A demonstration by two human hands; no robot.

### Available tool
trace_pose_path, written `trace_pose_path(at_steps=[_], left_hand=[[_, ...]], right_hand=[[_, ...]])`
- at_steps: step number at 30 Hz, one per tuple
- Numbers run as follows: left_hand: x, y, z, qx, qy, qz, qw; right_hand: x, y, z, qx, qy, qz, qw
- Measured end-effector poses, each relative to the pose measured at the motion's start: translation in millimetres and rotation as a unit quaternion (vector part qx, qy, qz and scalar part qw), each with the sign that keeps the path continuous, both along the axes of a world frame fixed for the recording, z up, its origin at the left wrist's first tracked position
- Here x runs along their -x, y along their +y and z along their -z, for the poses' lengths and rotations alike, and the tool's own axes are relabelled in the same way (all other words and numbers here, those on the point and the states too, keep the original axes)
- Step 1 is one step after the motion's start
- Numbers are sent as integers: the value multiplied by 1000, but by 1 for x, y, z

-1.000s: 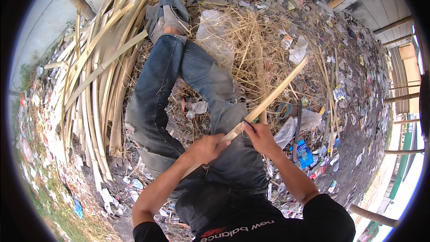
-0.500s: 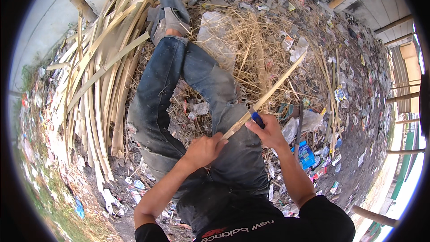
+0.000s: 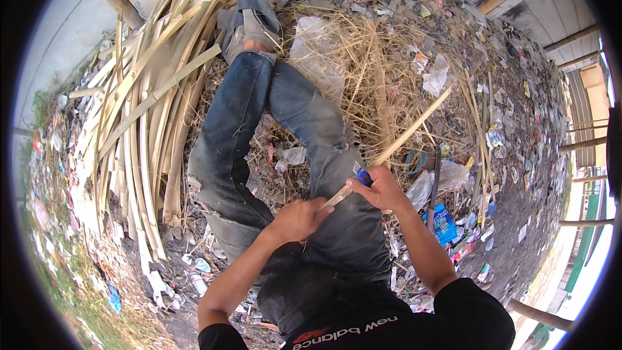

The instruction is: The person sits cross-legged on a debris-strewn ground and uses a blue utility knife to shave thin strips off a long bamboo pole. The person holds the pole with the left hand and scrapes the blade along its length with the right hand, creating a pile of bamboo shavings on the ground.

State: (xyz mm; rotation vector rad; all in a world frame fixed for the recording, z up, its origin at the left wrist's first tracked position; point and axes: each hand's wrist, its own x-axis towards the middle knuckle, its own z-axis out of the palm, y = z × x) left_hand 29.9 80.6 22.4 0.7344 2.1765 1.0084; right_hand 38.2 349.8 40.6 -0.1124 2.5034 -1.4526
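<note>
The person sits on littered ground with both legs in blue jeans (image 3: pixel 285 129) stretched forward, feet in grey shoes (image 3: pixel 249 16). The left hand (image 3: pixel 299 218) is closed in a fist around the near end of a long pale bamboo strip (image 3: pixel 402 137), just above the right thigh of the jeans. The strip runs from that fist up and to the right, past the right hand, and ends over the dry straw (image 3: pixel 372 71) beyond the jeans. The right hand (image 3: pixel 381 188) lies against the strip just beyond the left hand, fingers curled tight around a blue-handled knife (image 3: pixel 363 175); the short blade appears to touch the strip, though the exact contact is too small to confirm. Left of the jeans lies a large pile of split bamboo slats (image 3: pixel 139 123), fanned out lengthwise. A blue packet (image 3: pixel 446 223) lies on the ground right of the right forearm. Scraps of plastic and paper litter (image 3: pixel 499 136) cover the ground right of the straw. A grey concrete wall (image 3: pixel 65 32) rises behind the slat pile.
</note>
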Motion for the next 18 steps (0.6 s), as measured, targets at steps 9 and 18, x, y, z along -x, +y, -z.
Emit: trace_pose_path(at_steps=[9,18], left_hand=[[13,2,15,-22,-145,-15,989],[21,-1,4,-39,-287,-8,957]], right_hand=[[-9,-15,-6,290,-84,26,953],[-1,44,-9,-170,-16,317,933]])
